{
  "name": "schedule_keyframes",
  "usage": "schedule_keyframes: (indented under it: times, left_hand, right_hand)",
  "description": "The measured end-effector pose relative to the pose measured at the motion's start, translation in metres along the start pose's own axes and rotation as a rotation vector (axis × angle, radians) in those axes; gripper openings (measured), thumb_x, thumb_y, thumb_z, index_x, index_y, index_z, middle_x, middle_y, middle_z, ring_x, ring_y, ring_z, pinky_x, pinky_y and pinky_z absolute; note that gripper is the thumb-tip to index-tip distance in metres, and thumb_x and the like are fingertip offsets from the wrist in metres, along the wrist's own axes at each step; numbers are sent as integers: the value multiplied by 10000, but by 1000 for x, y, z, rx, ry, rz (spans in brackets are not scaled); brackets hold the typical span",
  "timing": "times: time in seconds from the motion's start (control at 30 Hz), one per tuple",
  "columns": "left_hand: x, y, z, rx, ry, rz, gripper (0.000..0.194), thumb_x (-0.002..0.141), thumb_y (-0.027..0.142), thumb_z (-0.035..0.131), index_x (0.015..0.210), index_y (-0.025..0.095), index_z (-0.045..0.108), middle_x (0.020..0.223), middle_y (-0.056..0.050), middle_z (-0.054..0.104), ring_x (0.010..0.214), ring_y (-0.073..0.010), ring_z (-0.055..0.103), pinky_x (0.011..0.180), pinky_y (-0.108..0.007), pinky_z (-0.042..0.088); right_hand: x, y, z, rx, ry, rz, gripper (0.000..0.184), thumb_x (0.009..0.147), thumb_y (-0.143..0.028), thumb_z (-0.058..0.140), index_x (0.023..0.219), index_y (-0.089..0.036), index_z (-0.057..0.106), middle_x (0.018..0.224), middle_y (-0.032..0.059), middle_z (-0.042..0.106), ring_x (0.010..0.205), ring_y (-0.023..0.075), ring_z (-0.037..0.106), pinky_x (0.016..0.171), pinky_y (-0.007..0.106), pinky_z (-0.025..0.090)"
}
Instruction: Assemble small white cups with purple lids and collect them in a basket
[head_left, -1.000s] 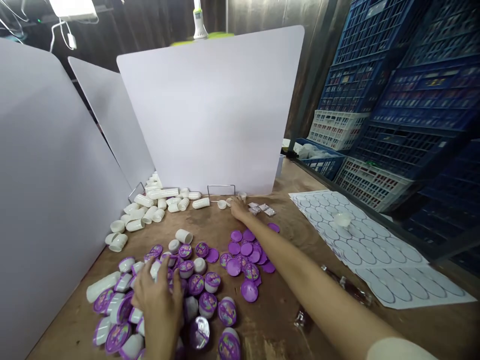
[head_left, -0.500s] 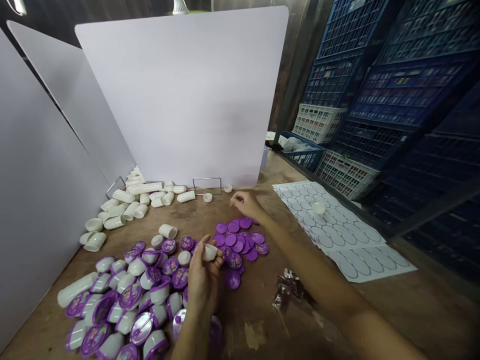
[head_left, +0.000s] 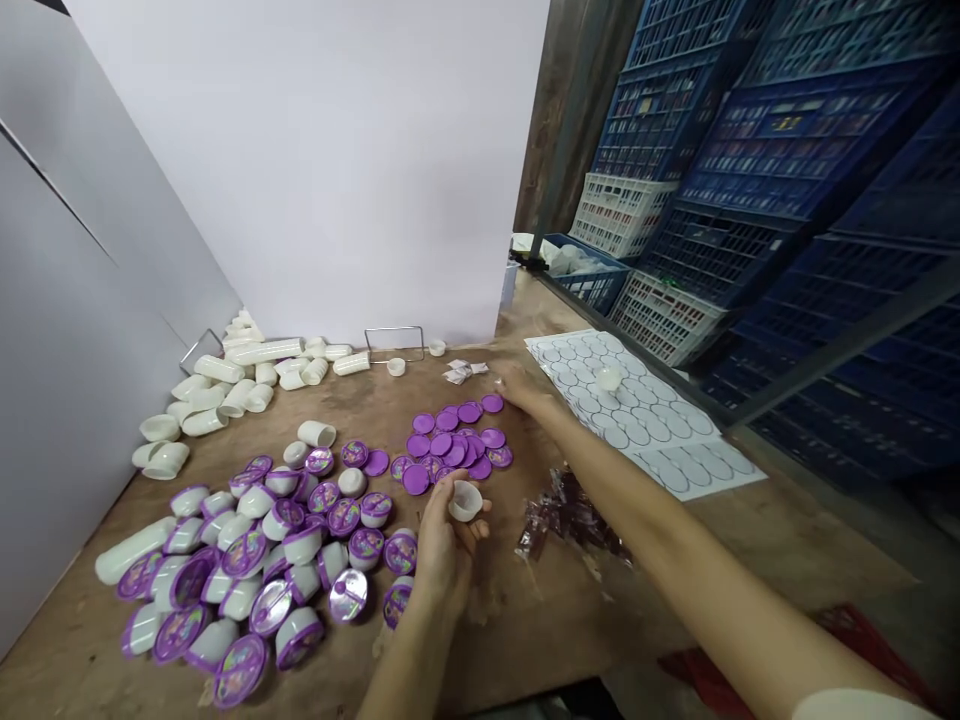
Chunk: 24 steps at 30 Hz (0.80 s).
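My left hand (head_left: 444, 550) is closed around a small white plastic cup (head_left: 466, 502), its open mouth tipped up toward me. My right hand (head_left: 517, 388) reaches out over the table beside the small white packets (head_left: 465, 371), with its fingers curled together. What they hold, if anything, is too small to make out. Flat purple lids (head_left: 450, 448) lie in a loose heap between both hands. Left of my left hand spreads a pile of white cups with purple printed lids (head_left: 247, 555). Dark brown wrapped sachets (head_left: 566, 515) lie under my right forearm.
Empty white cups (head_left: 236, 398) are heaped at the back left, before an upright white panel (head_left: 322, 180). Sheets printed with ovals (head_left: 660, 440) lie on the right, a translucent cup (head_left: 609, 379) on them. Stacked blue crates (head_left: 750, 170) stand beyond the table's right edge.
My view has tilted down and shifted right. My right hand has moved off the white packets, which now show. My left hand has turned the cup's mouth upward.
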<state>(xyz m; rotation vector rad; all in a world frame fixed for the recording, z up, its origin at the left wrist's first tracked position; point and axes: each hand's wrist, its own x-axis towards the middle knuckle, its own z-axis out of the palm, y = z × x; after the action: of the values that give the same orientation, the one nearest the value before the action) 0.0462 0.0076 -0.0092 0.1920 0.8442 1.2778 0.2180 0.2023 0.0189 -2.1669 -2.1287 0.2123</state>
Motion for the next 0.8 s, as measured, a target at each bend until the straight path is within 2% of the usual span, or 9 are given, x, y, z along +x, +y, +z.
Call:
schedule_keyframes:
  times: [0.07, 0.17, 0.23, 0.3, 0.37, 0.43, 0.57, 0.67, 0.8]
  left_hand:
    - [0, -4, -1, 1, 3, 2, 284, 801, 303, 668, 1018, 140, 584, 771, -21, 629, 607, -150, 650, 414, -195, 439]
    - [5, -9, -4, -29, -2, 49, 419, 712, 423, 767, 991, 161, 596, 783, 2, 623, 600, -129, 621, 435, -199, 445]
    - [9, -12, -6, -20, -25, 139, 409, 683, 448, 795, 907, 164, 604, 778, 19, 619, 607, -95, 596, 477, -180, 457]
    - [12, -14, -9, 63, -70, 216, 361, 717, 456, 774, 835, 166, 594, 696, 47, 583, 550, -62, 545, 462, -158, 430]
    - [13, -16, -12, 170, -101, 234, 360, 760, 498, 723, 844, 174, 588, 620, 64, 540, 483, -61, 506, 401, -158, 384]
    - [13, -15, -14, 223, -96, 223, 403, 761, 545, 695, 891, 181, 580, 639, 51, 564, 463, -77, 516, 349, -163, 353]
    - [11, -15, -14, 231, -57, 202, 467, 684, 560, 739, 866, 173, 552, 722, 17, 607, 467, -90, 552, 291, -154, 337]
    - [11, -16, -13, 244, -75, 163, 493, 640, 556, 764, 848, 167, 543, 740, 14, 605, 442, -92, 550, 253, -159, 330]
    - [8, -18, -13, 248, -79, 135, 505, 625, 553, 769, 864, 162, 558, 763, 8, 601, 468, -105, 569, 267, -176, 366]
  right_hand:
    - [-25, -11, -8, 62, 28, -40, 275, 903, -178, 468, 1003, -47, 688, 1041, 195, 709, 978, 226, 653, 842, 287, 468]
    - [-86, -38, -9, 244, -8, -284, 139, 865, -211, 550, 872, -160, 678, 908, 40, 719, 829, 139, 645, 740, 213, 472]
    - [-128, -52, -5, 474, -57, -588, 63, 802, -140, 593, 792, -168, 648, 840, 25, 689, 777, 139, 618, 711, 229, 469]
    - [-156, -55, -3, 604, -85, -707, 125, 796, -73, 557, 773, -166, 637, 859, 43, 679, 826, 156, 613, 769, 267, 474]
    - [-166, -41, -2, 678, -115, -622, 171, 855, -83, 503, 840, -172, 648, 940, 56, 683, 907, 165, 620, 850, 300, 472]
    - [-163, -13, 2, 605, -111, -401, 174, 900, -124, 476, 924, -171, 642, 1029, 77, 671, 973, 180, 619, 886, 322, 460]
    - [-153, 44, 28, 87, -148, 9, 98, 823, -120, 575, 914, -131, 607, 998, 137, 652, 956, 247, 624, 781, 322, 435]
    - [-155, 60, 44, -25, -150, 38, 112, 827, -82, 510, 836, -142, 604, 909, 119, 664, 879, 226, 634, 721, 297, 411]
    - [-164, 51, 33, 159, 1, 56, 218, 779, -9, 484, 873, -151, 619, 873, 100, 685, 853, 214, 640, 748, 305, 437]
